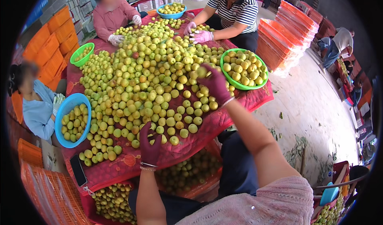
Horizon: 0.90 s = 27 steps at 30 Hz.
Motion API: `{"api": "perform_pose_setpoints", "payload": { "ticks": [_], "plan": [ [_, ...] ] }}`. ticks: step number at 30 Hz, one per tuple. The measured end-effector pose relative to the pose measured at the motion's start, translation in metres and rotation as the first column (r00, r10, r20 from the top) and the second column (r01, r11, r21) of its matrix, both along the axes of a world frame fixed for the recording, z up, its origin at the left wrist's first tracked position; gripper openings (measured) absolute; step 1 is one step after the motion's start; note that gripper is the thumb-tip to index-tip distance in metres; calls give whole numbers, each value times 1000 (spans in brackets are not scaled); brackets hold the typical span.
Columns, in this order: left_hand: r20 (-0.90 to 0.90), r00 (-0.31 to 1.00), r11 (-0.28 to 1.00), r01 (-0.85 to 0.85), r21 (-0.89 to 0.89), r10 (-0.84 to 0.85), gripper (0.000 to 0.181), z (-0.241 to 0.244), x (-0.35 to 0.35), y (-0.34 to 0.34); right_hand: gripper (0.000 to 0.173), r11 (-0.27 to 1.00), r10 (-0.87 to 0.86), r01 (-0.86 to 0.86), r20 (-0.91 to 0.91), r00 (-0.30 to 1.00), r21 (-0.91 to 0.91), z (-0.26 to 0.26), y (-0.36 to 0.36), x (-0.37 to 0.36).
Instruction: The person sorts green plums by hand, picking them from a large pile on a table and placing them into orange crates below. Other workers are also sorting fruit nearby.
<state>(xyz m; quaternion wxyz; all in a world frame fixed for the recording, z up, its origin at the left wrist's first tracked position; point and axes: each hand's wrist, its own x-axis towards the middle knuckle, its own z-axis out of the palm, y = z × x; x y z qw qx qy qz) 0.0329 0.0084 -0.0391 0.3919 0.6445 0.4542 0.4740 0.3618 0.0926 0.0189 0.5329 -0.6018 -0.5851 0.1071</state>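
Note:
A wide heap of yellow-green jujubes point(140, 75) covers much of a table with a patterned red cloth point(125, 162). My right hand point(217, 85), in a maroon glove, holds one jujube point(202, 72) in its fingertips, beside a bright green basin point(245, 86) filled with larger fruit. At the near edge of the heap, my left hand point(150, 148), gloved alike, is raised with thumb and fingers apart. Jujubes lie right behind its fingers; whether it touches any is hard to tell.
A black phone point(78, 170) rests at the table's left corner near a blue basin point(72, 97) of fruit. Three co-workers sit around the table, two with gloved hands point(202, 37) in the heap. Orange crates point(278, 42) stand stacked on the right; fruit-filled crates point(115, 202) sit below the table edge.

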Motion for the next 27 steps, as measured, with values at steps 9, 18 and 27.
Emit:
{"api": "perform_pose_setpoints", "payload": {
  "ticks": [9, 18, 27],
  "plan": [
    [3, 999, 998, -41, -43, 41, 41, -19, -4, 12, 33, 896, -44, 362, 757, 651, -259, 18, 73, 192],
    [161, 981, 977, -75, -198, 108, 30, -28, -9, 15, 37, 975, -217, 149, -572, 791, -163, 18, 43, 296],
    [228, 967, 963, -56, -263, 118, 28, -27, -8, 14, 35, 843, -392, 485, 352, 850, -231, -9, -2, 308]
  ]
}}
